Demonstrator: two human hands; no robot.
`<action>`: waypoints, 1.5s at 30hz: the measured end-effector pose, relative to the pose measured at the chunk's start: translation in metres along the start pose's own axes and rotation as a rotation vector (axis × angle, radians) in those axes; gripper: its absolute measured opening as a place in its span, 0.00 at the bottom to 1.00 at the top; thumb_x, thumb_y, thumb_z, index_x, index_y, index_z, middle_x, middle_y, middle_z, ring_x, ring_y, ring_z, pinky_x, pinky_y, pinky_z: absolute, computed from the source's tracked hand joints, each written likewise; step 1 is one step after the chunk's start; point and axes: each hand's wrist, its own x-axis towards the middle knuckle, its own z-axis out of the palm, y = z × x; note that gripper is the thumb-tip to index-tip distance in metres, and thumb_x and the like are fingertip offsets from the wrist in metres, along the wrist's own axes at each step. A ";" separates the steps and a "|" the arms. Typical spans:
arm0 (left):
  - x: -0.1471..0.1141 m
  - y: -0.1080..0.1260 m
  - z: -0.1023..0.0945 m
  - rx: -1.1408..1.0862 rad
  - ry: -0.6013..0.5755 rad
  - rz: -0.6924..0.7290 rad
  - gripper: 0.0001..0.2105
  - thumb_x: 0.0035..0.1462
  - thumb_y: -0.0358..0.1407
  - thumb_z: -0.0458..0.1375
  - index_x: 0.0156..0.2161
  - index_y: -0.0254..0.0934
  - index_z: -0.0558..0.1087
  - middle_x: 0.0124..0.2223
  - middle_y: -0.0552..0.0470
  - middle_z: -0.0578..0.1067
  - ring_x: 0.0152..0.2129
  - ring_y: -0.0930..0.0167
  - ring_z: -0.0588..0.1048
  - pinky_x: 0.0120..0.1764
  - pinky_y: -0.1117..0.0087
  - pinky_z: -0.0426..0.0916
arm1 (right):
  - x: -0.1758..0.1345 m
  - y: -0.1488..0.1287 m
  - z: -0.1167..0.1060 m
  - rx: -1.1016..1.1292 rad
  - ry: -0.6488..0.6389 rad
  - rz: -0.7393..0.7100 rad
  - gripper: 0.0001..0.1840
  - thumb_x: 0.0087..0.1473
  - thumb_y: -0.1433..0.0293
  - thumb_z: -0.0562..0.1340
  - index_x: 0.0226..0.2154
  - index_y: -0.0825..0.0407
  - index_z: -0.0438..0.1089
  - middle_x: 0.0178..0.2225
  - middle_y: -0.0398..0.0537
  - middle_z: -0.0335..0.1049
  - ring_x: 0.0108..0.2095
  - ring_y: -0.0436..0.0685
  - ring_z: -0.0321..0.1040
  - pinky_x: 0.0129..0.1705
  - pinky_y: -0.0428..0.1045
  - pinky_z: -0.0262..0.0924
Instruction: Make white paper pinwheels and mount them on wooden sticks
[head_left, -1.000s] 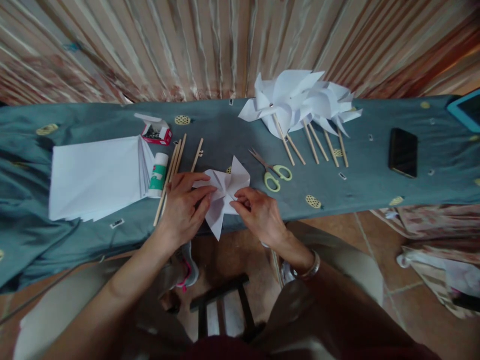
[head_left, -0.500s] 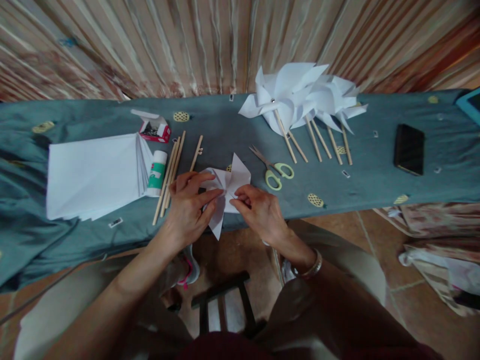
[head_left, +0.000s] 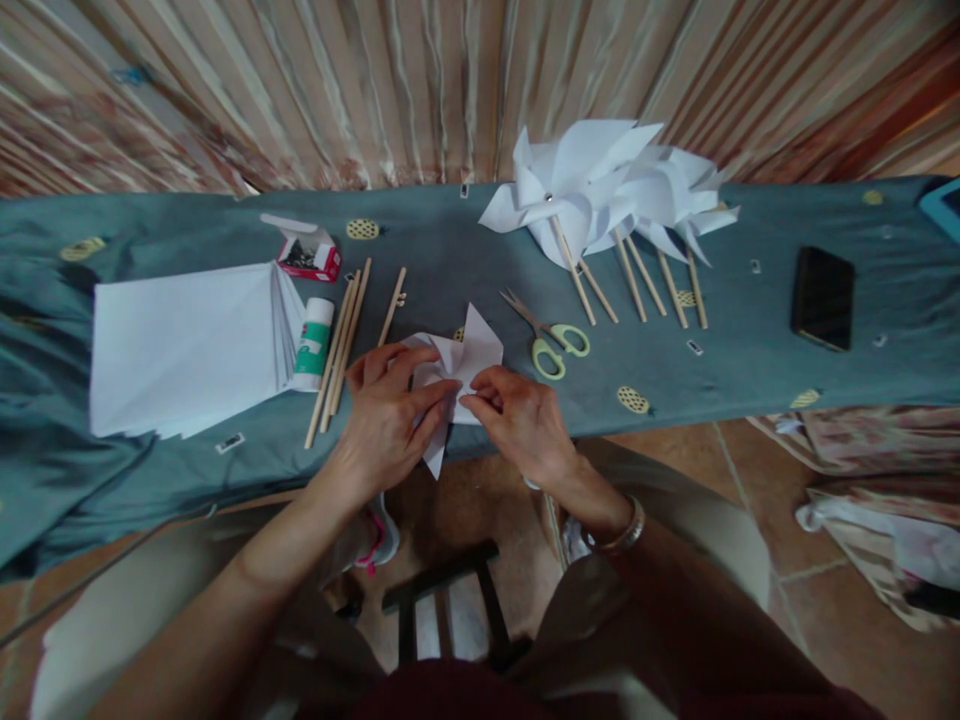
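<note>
A white paper pinwheel with cut, pointed blades lies near the front edge of the cloth-covered table. My left hand presses on its left side, fingers bent over the folded blades near the centre. From the right, my right hand pinches the paper close to the middle with thumb and forefinger. The fingertips of both hands almost meet, and they partly hide the centre. Just right of the paper lie scissors with light green handles. Several wooden sticks rest left of my left hand.
On the left are a stack of white paper, a glue stick and an open red box. Several finished paper pinwheels on sticks lie at the back right. A black phone is farther right. A stool stands below.
My left fingers have shifted slightly right, toward the pinwheel's centre, bringing a blade fold with them. My right hand keeps its pinch in nearly the same place.
</note>
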 end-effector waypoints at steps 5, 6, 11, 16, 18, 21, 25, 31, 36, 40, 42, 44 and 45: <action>0.001 0.003 0.001 0.021 0.020 -0.003 0.14 0.64 0.38 0.51 0.46 0.45 0.79 0.51 0.45 0.72 0.51 0.54 0.62 0.50 0.46 0.57 | 0.000 0.001 0.001 -0.003 0.013 -0.016 0.04 0.55 0.69 0.65 0.35 0.52 0.72 0.33 0.47 0.78 0.33 0.55 0.75 0.36 0.47 0.65; 0.001 0.003 0.001 0.025 0.018 -0.003 0.14 0.64 0.38 0.51 0.46 0.45 0.79 0.51 0.45 0.72 0.51 0.53 0.62 0.50 0.46 0.57 | 0.000 0.001 0.001 0.000 0.013 -0.014 0.04 0.55 0.69 0.65 0.35 0.52 0.72 0.33 0.47 0.78 0.33 0.55 0.75 0.36 0.47 0.65; 0.001 0.003 0.002 0.047 0.009 0.000 0.14 0.64 0.38 0.51 0.45 0.44 0.79 0.51 0.45 0.73 0.51 0.54 0.63 0.49 0.46 0.57 | 0.000 0.000 0.000 -0.002 0.002 -0.005 0.03 0.55 0.69 0.65 0.34 0.51 0.72 0.33 0.46 0.78 0.33 0.54 0.75 0.36 0.47 0.65; 0.002 0.004 0.002 0.051 -0.008 -0.004 0.14 0.64 0.38 0.51 0.45 0.44 0.79 0.51 0.45 0.73 0.52 0.54 0.63 0.50 0.46 0.56 | -0.001 -0.001 0.000 -0.024 -0.011 0.003 0.03 0.56 0.69 0.64 0.35 0.51 0.72 0.34 0.47 0.78 0.34 0.54 0.75 0.37 0.47 0.65; 0.003 0.005 0.002 0.047 -0.020 -0.005 0.14 0.64 0.38 0.50 0.45 0.42 0.79 0.50 0.44 0.73 0.52 0.54 0.63 0.51 0.46 0.56 | -0.001 -0.001 0.000 -0.037 -0.023 0.007 0.03 0.57 0.69 0.63 0.36 0.51 0.72 0.34 0.47 0.78 0.34 0.54 0.75 0.37 0.47 0.65; 0.003 0.005 0.003 0.036 -0.020 -0.012 0.14 0.64 0.38 0.50 0.45 0.43 0.79 0.49 0.44 0.74 0.52 0.54 0.63 0.51 0.45 0.56 | 0.000 -0.002 0.000 -0.083 -0.033 -0.009 0.05 0.58 0.69 0.62 0.36 0.52 0.71 0.34 0.48 0.78 0.34 0.55 0.74 0.38 0.47 0.64; 0.003 0.006 0.003 0.041 -0.014 -0.003 0.13 0.63 0.37 0.52 0.44 0.44 0.79 0.48 0.45 0.74 0.52 0.53 0.63 0.52 0.43 0.54 | -0.003 -0.003 -0.002 -0.216 -0.012 -0.078 0.06 0.59 0.67 0.61 0.34 0.52 0.71 0.32 0.49 0.77 0.35 0.56 0.73 0.37 0.48 0.62; 0.003 0.012 0.004 0.119 -0.013 0.037 0.12 0.63 0.35 0.51 0.43 0.42 0.77 0.44 0.46 0.75 0.52 0.54 0.65 0.56 0.41 0.51 | -0.010 0.000 -0.010 -0.296 0.064 -0.189 0.08 0.59 0.65 0.61 0.31 0.51 0.71 0.27 0.48 0.75 0.32 0.56 0.70 0.33 0.48 0.59; 0.004 0.013 0.008 0.137 0.016 0.080 0.11 0.63 0.33 0.51 0.43 0.40 0.76 0.41 0.48 0.76 0.51 0.56 0.66 0.56 0.41 0.52 | -0.011 0.007 -0.029 -0.192 0.149 -0.145 0.09 0.60 0.66 0.59 0.32 0.51 0.71 0.28 0.47 0.75 0.31 0.55 0.70 0.35 0.48 0.60; 0.005 0.012 0.011 0.115 0.029 0.102 0.10 0.62 0.31 0.51 0.40 0.39 0.76 0.40 0.47 0.76 0.49 0.58 0.67 0.56 0.43 0.54 | -0.009 0.011 -0.041 -0.130 0.186 -0.100 0.08 0.60 0.67 0.59 0.33 0.52 0.72 0.28 0.47 0.75 0.31 0.55 0.71 0.34 0.49 0.61; 0.007 0.012 0.011 0.092 0.016 0.108 0.10 0.61 0.30 0.52 0.40 0.38 0.76 0.40 0.47 0.75 0.48 0.58 0.67 0.57 0.45 0.54 | -0.009 0.012 -0.043 -0.114 0.199 -0.093 0.08 0.59 0.68 0.59 0.33 0.52 0.72 0.29 0.47 0.76 0.31 0.55 0.72 0.34 0.49 0.61; 0.008 0.012 0.011 0.075 -0.004 0.111 0.10 0.60 0.30 0.51 0.39 0.37 0.76 0.40 0.47 0.75 0.48 0.58 0.66 0.57 0.45 0.54 | -0.008 0.012 -0.043 -0.105 0.202 -0.090 0.08 0.59 0.68 0.59 0.33 0.52 0.72 0.28 0.47 0.76 0.31 0.55 0.72 0.34 0.49 0.62; 0.009 0.012 0.012 0.068 -0.013 0.111 0.10 0.60 0.29 0.51 0.39 0.37 0.76 0.39 0.47 0.74 0.49 0.58 0.66 0.57 0.45 0.54 | -0.007 0.012 -0.043 -0.103 0.202 -0.089 0.08 0.59 0.67 0.59 0.33 0.52 0.72 0.28 0.47 0.76 0.31 0.55 0.72 0.34 0.49 0.62</action>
